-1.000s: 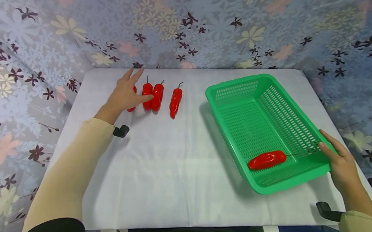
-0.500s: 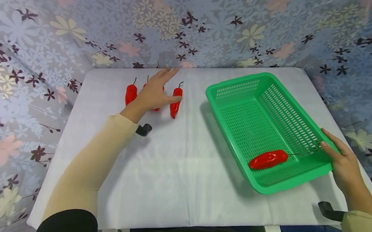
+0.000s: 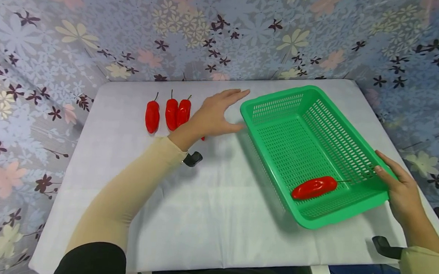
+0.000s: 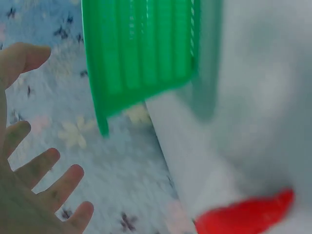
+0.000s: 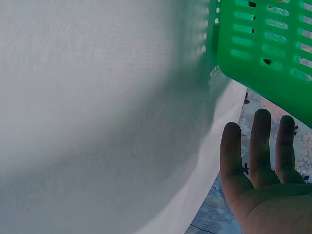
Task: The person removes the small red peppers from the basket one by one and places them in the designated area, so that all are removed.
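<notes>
My left hand point(image 3: 214, 114), fingers spread and holding nothing, hovers over the table beside the far left corner of a green plastic basket point(image 3: 293, 140). Under its wrist a red chili pepper point(image 3: 203, 138) is mostly hidden in the head view; the left wrist view shows more of this pepper point(image 4: 243, 214). My right hand point(image 3: 404, 194) holds the basket's near right rim, thumb over the edge. In the right wrist view several right-hand fingers point(image 5: 262, 146) stretch out below the basket. One red chili pepper point(image 3: 314, 187) lies in the basket's near end.
Three more red chili peppers, the left one point(image 3: 152, 117), the middle one point(image 3: 171, 113) and the right one point(image 3: 184, 111), lie at the table's back left. A white cloth point(image 3: 186, 217) covers the table. Flower-patterned fabric point(image 3: 242, 40) rises behind it.
My left hand has swept right, from above the leftmost peppers across the row toward the basket, uncovering peppers on the left. My right hand and the basket have hardly moved.
</notes>
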{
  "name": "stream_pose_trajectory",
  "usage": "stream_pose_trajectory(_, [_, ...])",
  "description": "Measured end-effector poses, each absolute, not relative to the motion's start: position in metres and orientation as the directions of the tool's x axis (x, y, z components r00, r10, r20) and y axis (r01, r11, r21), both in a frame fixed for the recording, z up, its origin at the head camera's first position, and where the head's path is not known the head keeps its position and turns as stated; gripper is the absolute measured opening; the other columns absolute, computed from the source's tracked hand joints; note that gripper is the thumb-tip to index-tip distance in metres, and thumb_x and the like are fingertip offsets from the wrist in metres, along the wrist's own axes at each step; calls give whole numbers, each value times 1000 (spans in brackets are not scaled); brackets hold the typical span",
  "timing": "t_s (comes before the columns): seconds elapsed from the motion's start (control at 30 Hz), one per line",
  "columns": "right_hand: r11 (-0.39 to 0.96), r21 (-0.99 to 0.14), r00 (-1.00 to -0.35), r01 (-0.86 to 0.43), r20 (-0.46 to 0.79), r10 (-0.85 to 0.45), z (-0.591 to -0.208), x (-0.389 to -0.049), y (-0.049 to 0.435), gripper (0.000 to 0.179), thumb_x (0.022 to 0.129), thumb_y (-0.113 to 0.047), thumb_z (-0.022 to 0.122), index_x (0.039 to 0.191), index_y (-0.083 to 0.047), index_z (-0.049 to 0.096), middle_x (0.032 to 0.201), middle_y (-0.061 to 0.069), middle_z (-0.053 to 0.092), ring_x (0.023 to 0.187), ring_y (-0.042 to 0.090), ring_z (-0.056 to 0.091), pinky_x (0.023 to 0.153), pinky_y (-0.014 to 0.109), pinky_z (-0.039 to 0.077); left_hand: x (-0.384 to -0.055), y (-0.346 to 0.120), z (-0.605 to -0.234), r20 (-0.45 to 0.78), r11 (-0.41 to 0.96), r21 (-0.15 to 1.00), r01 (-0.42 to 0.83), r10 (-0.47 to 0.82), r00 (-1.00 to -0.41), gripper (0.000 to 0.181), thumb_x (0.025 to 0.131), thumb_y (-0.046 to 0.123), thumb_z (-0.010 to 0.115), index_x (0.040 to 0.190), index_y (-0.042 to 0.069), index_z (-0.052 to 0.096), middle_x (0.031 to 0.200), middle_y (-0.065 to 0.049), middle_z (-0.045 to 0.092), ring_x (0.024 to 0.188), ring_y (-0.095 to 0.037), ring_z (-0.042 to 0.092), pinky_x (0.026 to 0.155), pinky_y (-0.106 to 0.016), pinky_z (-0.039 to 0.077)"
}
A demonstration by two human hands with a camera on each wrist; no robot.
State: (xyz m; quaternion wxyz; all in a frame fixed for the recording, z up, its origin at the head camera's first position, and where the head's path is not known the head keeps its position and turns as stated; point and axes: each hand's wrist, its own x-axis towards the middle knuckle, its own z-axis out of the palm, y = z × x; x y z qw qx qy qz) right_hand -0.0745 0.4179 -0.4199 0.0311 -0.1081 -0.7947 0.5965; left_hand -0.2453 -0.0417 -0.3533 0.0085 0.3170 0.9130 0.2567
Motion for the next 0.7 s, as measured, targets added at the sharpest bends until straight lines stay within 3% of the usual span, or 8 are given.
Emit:
stream_pose_trajectory(0.23, [180,-976,-974,120,-80,213,-419,-73,420,50,96,-17,54,144,-21,42,141,-11,41,88,-11,57,61,8,48,-234,8,-341,82,656,370,657,682,-727,89,77,66,59,149,46,11,157,9,21,141,-17,29,112,-52,21])
stream_pose_trajectory(0.43, [200,-973,-974,114,-69,218,-421,-74,418,49,95,-18,56,143,-21,44,131,-13,47,81,-9,60,60,10,48,-224,37,-342,47,622,377,686,727,-685,87,77,67,58,148,46,14,153,18,27,142,-3,23,114,-47,18])
stream_pose_trajectory(0.7, [208,-969,-968,133,-83,235,-419,-76,418,50,94,-21,58,142,-23,45,131,-14,48,83,-9,59,60,10,48,-209,69,-348,-76,600,357,716,783,-618,86,77,69,58,147,50,11,152,17,28,141,-2,24,116,-45,18])
